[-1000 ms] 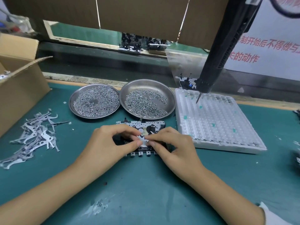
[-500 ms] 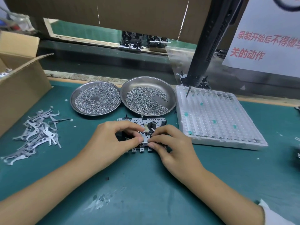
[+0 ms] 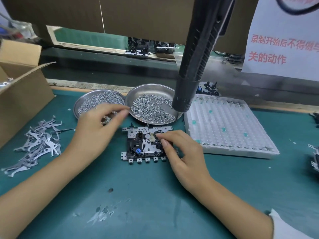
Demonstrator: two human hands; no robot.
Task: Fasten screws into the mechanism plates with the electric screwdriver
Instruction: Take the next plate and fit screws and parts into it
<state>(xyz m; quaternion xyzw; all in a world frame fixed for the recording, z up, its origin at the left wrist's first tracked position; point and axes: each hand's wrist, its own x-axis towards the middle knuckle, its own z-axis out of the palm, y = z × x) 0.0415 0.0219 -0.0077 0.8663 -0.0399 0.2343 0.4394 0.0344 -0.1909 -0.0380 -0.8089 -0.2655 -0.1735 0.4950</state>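
My right hand [image 3: 183, 152] pinches down on the mechanism plate [image 3: 146, 144], thumb and forefinger curled onto its right-hand part near the black round hub, wrist angled in from the lower right with a white sleeve [image 3: 284, 228] at the frame's edge. The plate lies flat on the green mat [image 3: 155, 204], its row of small square tabs towards me. My left hand [image 3: 98, 128] is lifted off the plate and hovers over the near rim of the left screw dish [image 3: 96, 100]; the fingers are curled with the thumb stretched right, and I cannot tell whether they hold a screw. A heap of flat metal levers [image 3: 34, 144] lies to the left, beside a cardboard box [image 3: 20, 94]. Beyond the plate sits the right screw dish [image 3: 151, 107], and a white foam tray [image 3: 224, 126] just beside it. The electric screwdriver [image 3: 196, 66] hangs above, untouched, its black nose over the right dish's edge.
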